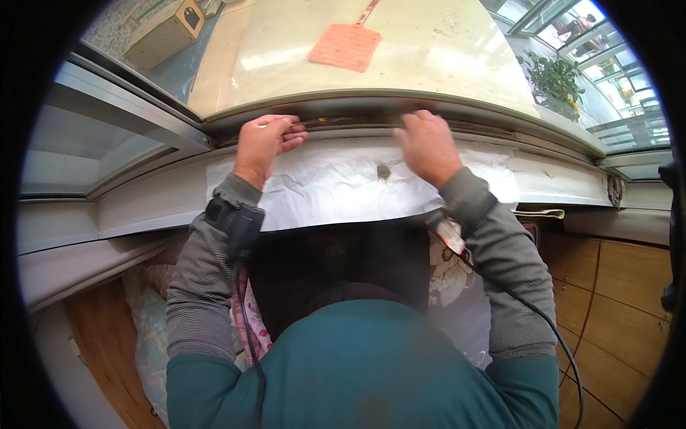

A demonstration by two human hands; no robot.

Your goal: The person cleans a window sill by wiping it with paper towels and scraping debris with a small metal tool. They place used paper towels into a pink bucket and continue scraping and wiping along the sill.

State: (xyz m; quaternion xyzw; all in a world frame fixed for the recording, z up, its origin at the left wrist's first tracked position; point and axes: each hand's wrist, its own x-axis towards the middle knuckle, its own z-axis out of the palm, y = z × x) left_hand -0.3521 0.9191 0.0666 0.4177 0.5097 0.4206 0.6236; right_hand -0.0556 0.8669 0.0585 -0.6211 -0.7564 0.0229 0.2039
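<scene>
My left hand [268,140] is over the left part of the dark window track [370,119]. Its fingers pinch a thin, yellowish stick-like tool [293,125], whose far end reaches right along the track and blurs into it. My right hand [429,140] is at the same track farther right, fingers bent and blurred by motion; whether it holds anything cannot be made out. Beneath both hands a crumpled white paper sheet [327,185] covers the sill. On it, near my right hand, lies a small grey clump of dirt [383,172].
Beyond the track, a pale board [429,59] bears an orange fly swatter [345,47]. A wooden box [166,35] stands far left. Framed window panes [102,134] flank the opening. Outside right are a leafy plant [552,80] and a distant person [581,27]. Cables hang from both forearms.
</scene>
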